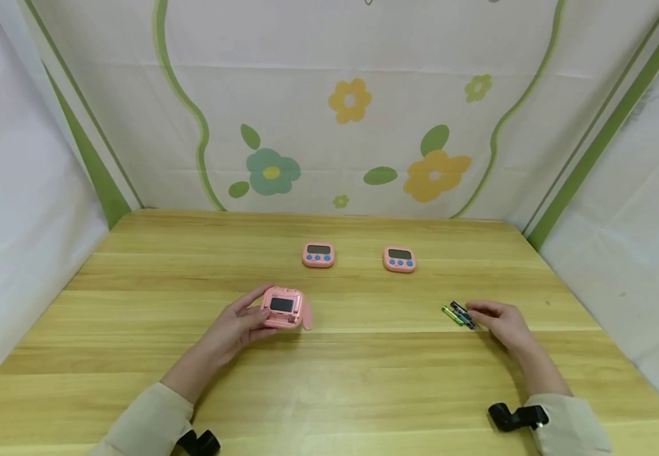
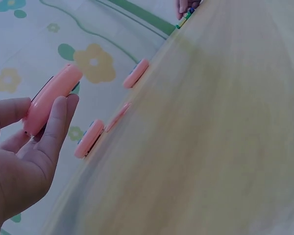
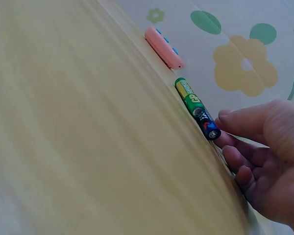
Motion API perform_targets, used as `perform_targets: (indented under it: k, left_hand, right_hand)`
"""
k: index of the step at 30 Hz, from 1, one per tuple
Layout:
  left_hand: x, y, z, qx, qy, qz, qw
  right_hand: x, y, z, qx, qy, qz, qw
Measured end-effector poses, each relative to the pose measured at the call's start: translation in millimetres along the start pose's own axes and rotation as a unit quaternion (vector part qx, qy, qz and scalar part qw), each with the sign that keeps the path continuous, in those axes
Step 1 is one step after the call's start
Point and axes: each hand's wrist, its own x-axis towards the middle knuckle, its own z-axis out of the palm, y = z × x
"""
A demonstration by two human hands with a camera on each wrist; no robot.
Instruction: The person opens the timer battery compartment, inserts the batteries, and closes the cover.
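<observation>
My left hand holds a pink timer by its left side, its back facing up towards the head camera. A long recess shows along the lower edge of that back. Right beside this timer in the head view, a thin pink cover shows; the left wrist view has the cover low at the tabletop. On the right, several small batteries, one green and others dark, lie side by side. My right hand has its thumb and fingertips right at the dark batteries' ends; whether they pinch one I cannot tell.
Two more pink timers, one in the middle and one farther right, lie face up towards the back of the wooden table. Behind the table hangs a flowered white curtain, with white cloth at both sides.
</observation>
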Motion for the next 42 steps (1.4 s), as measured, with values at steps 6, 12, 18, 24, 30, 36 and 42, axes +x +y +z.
perform_targets:
  k: [6, 12, 18, 24, 30, 36, 42]
  left_hand:
    - [0.5, -3.2, -1.9, 0.006, -0.002, -0.006, 1.0]
    - [1.3, -5.4, -3.1, 0.004, -0.005, -0.009, 0.9999]
    - [2.0, -6.6, -3.4, 0.002, -0.004, -0.01, 0.9999]
    - [1.7, -6.5, -2.9, 0.001, -0.001, -0.009, 1.0]
    - [0.8, -6.2, -2.8, 0.002, 0.002, -0.01, 1.0]
    - [1.2, -7.0, -3.5, 0.0, -0.001, -0.006, 1.0]
    - [0.8, -7.3, -4.3, -0.004, -0.004, -0.004, 1.0]
  right_hand:
    - [0.5, 1.7, 4.5, -0.002, 0.012, -0.009, 0.9999]
    - [0.0, 2.9, 5.5, -0.022, 0.013, -0.014, 0.9996]
    - [-0.1, 2.3, 6.5, -0.03, 0.022, -0.018, 0.9991]
    - [0.8, 0.5, 7.2, -0.049, 0.03, -0.022, 0.9981]
    - [2.1, 2.0, 6.8, -0.077, 0.042, -0.033, 0.9956]
    - [3.4, 3.2, 6.0, -0.13, 0.053, -0.052, 0.9887]
    - [6.7, 1.8, 6.8, -0.153, 0.053, -0.048, 0.9856]
